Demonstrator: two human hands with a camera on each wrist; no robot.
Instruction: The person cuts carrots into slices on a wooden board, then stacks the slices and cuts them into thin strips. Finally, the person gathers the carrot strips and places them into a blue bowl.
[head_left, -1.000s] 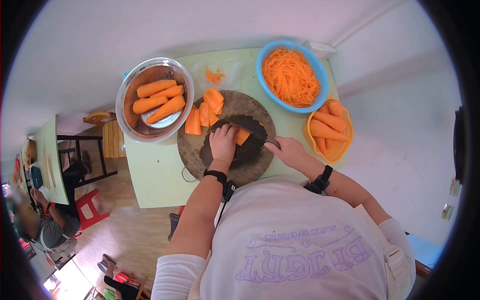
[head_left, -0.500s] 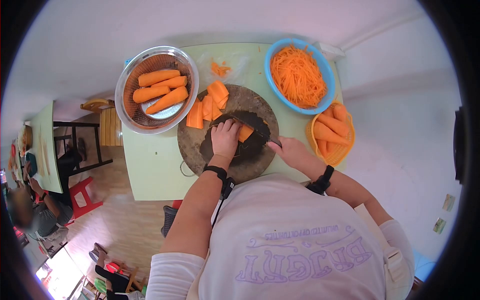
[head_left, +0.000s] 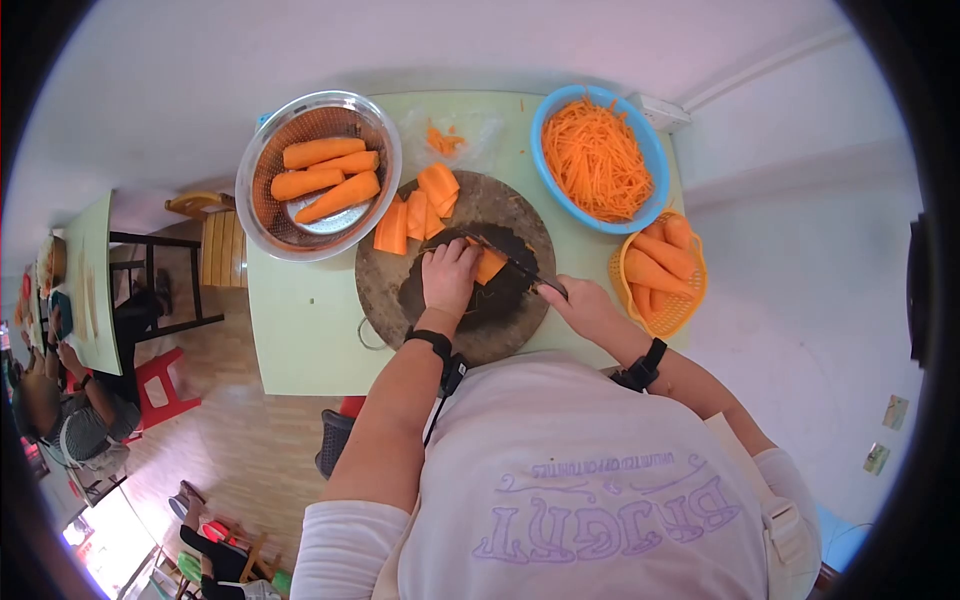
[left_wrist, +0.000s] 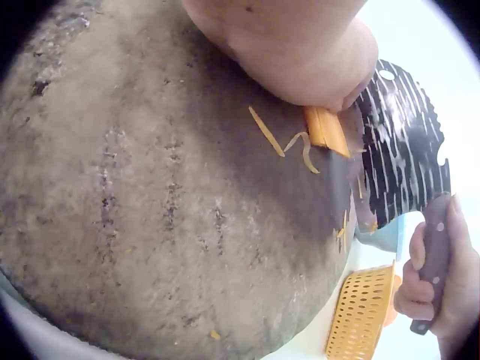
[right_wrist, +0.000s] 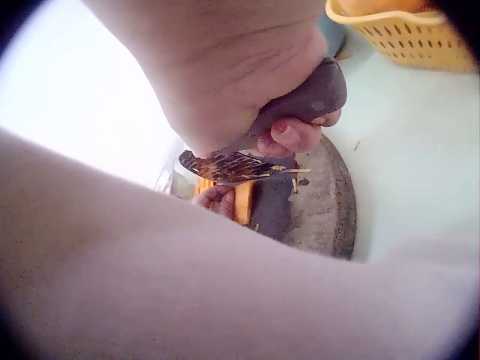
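On the round wooden board (head_left: 383,292), the left hand (head_left: 450,278) holds down an orange carrot piece (head_left: 490,267) with bent fingers. The right hand (head_left: 590,310) grips the dark handle of a cleaver (head_left: 515,263), its blade beside the left fingertips and against the piece. In the left wrist view, the blade (left_wrist: 401,142) stands just right of the carrot piece (left_wrist: 327,132), which shows partly under the left hand (left_wrist: 300,52). From the right wrist, fingers curl round the handle (right_wrist: 304,97). Flat carrot slices (head_left: 415,212) lie at the board's upper left.
A steel bowl (head_left: 250,205) with several whole carrots stands left of the board. At the upper right are a blue basin (head_left: 660,175) of carrot shreds and a yellow basket (head_left: 675,322) of carrots. A plastic bag (head_left: 482,135) with scraps lies behind. People sit at far left.
The head view has shifted slightly. The cleaver's blade has tilted a little at the carrot piece; both hands keep nearly the same places on the board and handle.
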